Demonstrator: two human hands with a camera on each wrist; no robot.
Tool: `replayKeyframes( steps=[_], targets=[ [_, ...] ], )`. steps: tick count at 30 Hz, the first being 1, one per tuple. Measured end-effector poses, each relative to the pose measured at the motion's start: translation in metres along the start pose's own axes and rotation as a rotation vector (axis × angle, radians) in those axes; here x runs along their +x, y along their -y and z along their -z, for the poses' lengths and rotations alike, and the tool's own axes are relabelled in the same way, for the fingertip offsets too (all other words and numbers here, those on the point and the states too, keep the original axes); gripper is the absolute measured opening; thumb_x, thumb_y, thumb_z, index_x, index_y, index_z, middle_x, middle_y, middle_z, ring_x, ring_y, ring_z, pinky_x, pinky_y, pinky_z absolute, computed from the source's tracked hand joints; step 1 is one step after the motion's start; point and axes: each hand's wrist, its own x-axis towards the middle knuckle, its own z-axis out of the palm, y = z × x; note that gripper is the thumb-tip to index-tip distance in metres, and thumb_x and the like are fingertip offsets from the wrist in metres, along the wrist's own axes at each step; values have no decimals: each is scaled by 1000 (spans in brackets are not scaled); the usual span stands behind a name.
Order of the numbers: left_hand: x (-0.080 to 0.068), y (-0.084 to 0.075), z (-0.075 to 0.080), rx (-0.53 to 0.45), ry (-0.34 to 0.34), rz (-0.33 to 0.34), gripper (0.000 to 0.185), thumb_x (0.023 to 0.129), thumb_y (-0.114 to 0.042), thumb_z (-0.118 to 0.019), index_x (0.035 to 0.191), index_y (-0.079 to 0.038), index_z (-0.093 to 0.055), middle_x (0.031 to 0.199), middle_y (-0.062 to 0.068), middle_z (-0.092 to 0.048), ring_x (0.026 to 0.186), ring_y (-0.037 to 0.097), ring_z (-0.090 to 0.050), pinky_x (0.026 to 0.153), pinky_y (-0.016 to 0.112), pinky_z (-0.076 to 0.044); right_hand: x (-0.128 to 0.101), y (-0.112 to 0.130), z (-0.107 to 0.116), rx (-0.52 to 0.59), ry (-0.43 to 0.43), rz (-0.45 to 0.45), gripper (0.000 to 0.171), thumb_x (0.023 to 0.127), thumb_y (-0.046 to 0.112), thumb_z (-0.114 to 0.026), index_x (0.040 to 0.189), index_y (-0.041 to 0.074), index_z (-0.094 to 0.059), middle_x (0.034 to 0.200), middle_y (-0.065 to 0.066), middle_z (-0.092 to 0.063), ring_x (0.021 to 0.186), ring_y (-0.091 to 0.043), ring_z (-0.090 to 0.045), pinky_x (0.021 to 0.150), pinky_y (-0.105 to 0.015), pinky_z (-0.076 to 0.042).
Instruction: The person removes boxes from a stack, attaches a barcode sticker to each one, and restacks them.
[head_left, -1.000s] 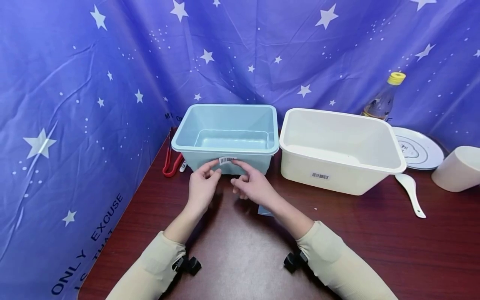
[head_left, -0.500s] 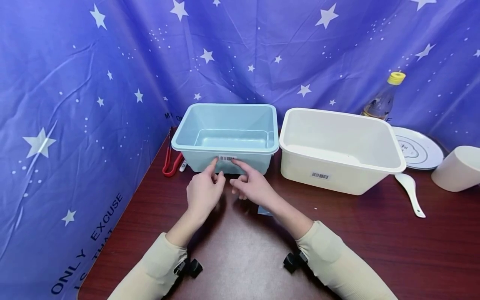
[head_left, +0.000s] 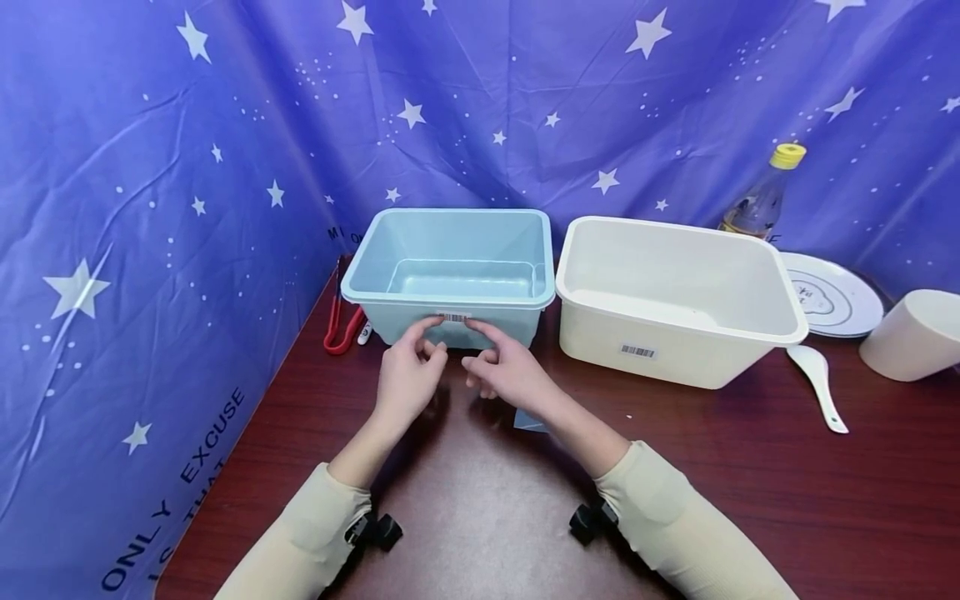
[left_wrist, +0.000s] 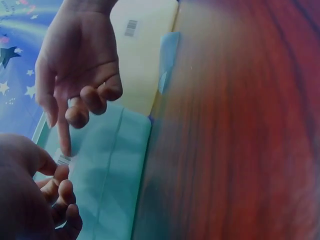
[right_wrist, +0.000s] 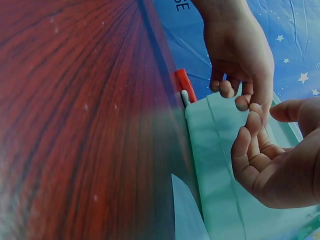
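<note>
A light-blue plastic bin (head_left: 448,299) stands at the table's back left, with a small white barcode label (head_left: 454,317) on its front wall. My left hand (head_left: 408,375) reaches up to the label's left end with the index fingertip. At the right end, the extended index finger of my right hand (head_left: 517,379) touches the label. The other fingers of both hands are loosely bent and hold nothing. In the left wrist view the label (left_wrist: 63,159) shows beneath the right index fingertip. The right wrist view has the label hidden behind the fingers.
A white bin (head_left: 675,358) with its own barcode stands right of the blue one. Further right are a white spoon (head_left: 821,392), a plate (head_left: 855,300), a cup (head_left: 911,337) and a yellow-capped bottle (head_left: 761,200). Red-handled tongs (head_left: 341,329) lie left; a blue piece (head_left: 529,422) lies near my right wrist.
The label sat slightly tilted and now lies level. My left index fingertip dipped below its left end, then rose back to it. My right hand has stayed in place.
</note>
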Motion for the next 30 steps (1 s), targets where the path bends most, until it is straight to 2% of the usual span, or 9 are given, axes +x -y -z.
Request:
replayKeyframes(
  steps=[4,7,13,18,22,26,30],
  targets=[
    [1,-2,2,-28,-46,17,35,93,-8,-63,127,-11,-67,68,-2,-63,54,16,-51,59,33,-44,-3,-1,5,-7,-11,-19,59,99,18,-63,154,22,-40,87,-25,-70,61,-22,-61,63,-32,-52],
    [1,-4,2,-57,-55,-19,33,93,-7,-63,126,-12,-67,68,-1,-62,54,16,-50,56,31,-42,-6,-2,10,-15,-18,-32,59,99,19,-63,153,22,-40,88,-24,-70,62,-22,-61,63,-32,-52],
    [0,-13,-5,-108,13,-162,34,93,-4,-63,126,-10,-66,72,-3,-64,57,14,-51,57,28,-42,-16,-4,22,-14,-41,12,55,99,16,-63,151,15,-44,84,-21,-69,61,-22,-60,62,-33,-52],
    [0,-23,-12,-135,79,-233,34,94,-4,-64,128,-7,-65,78,-2,-65,59,14,-52,57,27,-43,-28,-7,34,-18,-57,59,49,99,12,-62,146,7,-49,79,-19,-67,62,-24,-59,63,-33,-52],
    [1,-31,-19,-161,91,-288,34,94,-3,-64,128,-5,-65,79,-1,-65,61,14,-54,59,28,-45,-38,-8,44,-50,-61,88,43,99,12,-63,140,2,-53,77,-18,-65,61,-23,-57,61,-33,-50],
    [5,-41,-27,-173,97,-320,33,94,-3,-64,126,-5,-65,78,-1,-64,63,14,-55,62,31,-49,-50,-10,53,-89,-69,107,34,99,12,-64,132,2,-59,78,-18,-63,62,-22,-56,61,-32,-49],
    [7,-53,-36,-182,137,-320,31,95,-5,-64,125,-6,-66,79,-2,-60,66,13,-55,63,30,-49,-61,-11,63,-103,-77,103,25,100,14,-65,123,5,-64,77,-11,-60,64,-28,-56,60,-33,-50]
  ],
)
